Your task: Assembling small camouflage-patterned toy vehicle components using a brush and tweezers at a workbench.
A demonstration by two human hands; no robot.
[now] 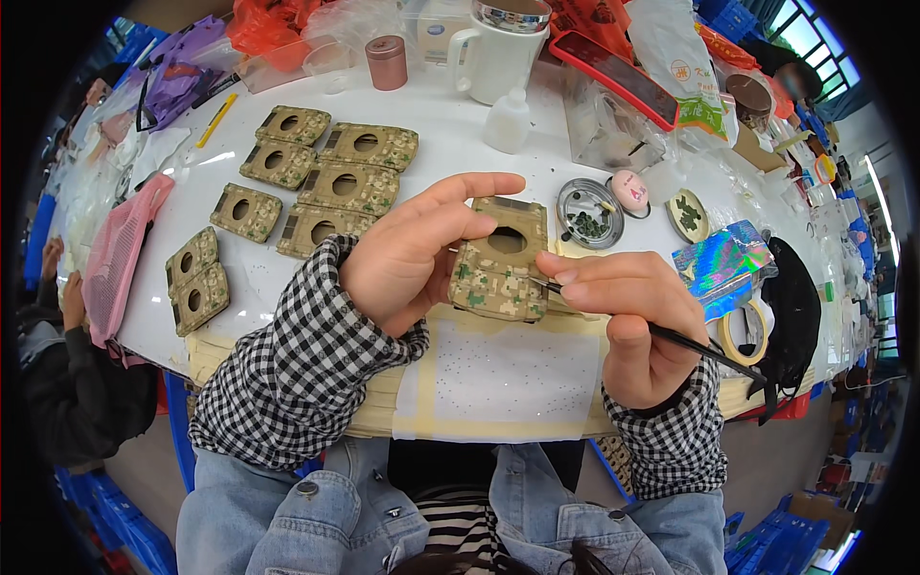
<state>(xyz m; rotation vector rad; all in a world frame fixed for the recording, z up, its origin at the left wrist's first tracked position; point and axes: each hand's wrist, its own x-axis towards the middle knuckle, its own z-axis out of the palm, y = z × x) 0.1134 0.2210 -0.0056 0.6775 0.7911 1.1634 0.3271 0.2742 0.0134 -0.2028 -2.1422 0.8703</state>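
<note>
My left hand holds a flat camouflage-patterned piece with a round hole, tilted up above the table edge. My right hand pinches a thin black pen-like tool whose tip touches the piece's right side. Both sleeves are black-and-white check. Below the hands lies a pale sheet with tiny dots on it.
Several more camouflage pieces lie on the white table to the left. A round tin of small parts, a tape roll, a holographic packet, a white jug and a small bottle stand around. Another person sits at left.
</note>
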